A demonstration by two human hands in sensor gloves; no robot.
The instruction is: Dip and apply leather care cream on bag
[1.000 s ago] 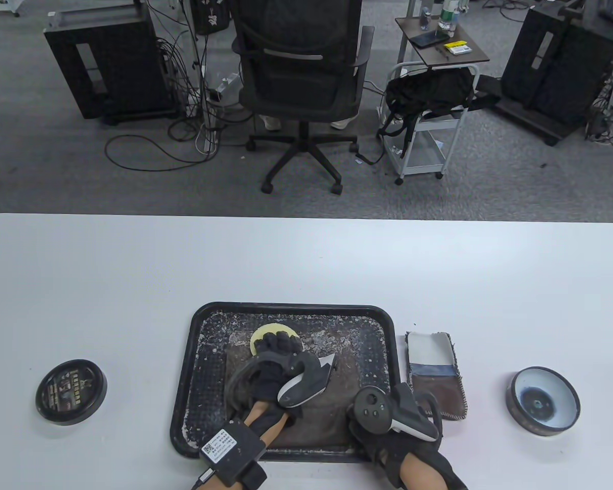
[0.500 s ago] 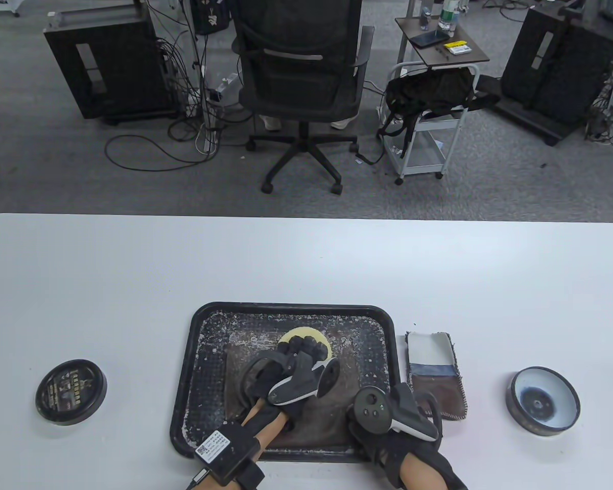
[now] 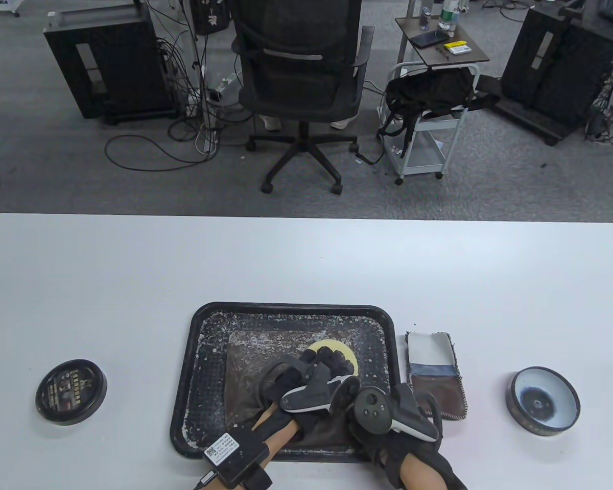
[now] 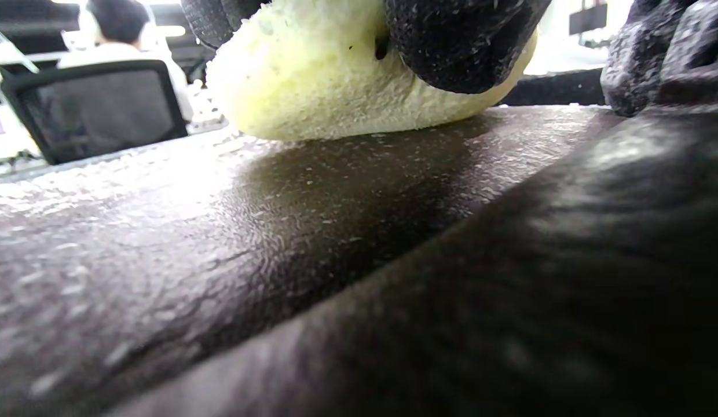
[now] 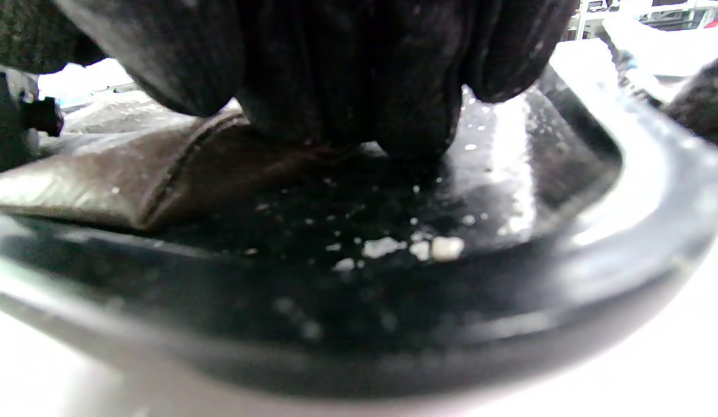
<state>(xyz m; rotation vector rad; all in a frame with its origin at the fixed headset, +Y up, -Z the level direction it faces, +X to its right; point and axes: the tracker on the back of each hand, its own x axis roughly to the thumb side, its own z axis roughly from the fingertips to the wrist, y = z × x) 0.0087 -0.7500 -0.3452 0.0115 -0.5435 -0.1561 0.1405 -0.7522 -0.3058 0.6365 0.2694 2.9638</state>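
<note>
A white table (image 3: pixel 133 286) carried a black tray (image 3: pixel 196 357). The brown bag (image 3: pixel 250 357) lay flat in it. The left hand (image 3: pixel 306 380) gripped a yellow sponge (image 3: pixel 348 354) against the bag. The right hand (image 3: pixel 388 413) pressed the bag's near right corner, its fingers hidden.

One black tray (image 3: pixel 286 311), one brown leather bag (image 3: pixel 245 352) laid in it, one yellow sponge (image 3: pixel 346 353), one open cream tin (image 3: pixel 543 401), one tin lid (image 3: pixel 71 391), one folded cloth (image 3: pixel 434 375), two gloved hands counted on the counter (image 3: pixel 306 265): left hand (image 3: pixel 306 380), right hand (image 3: pixel 388 434)
</note>
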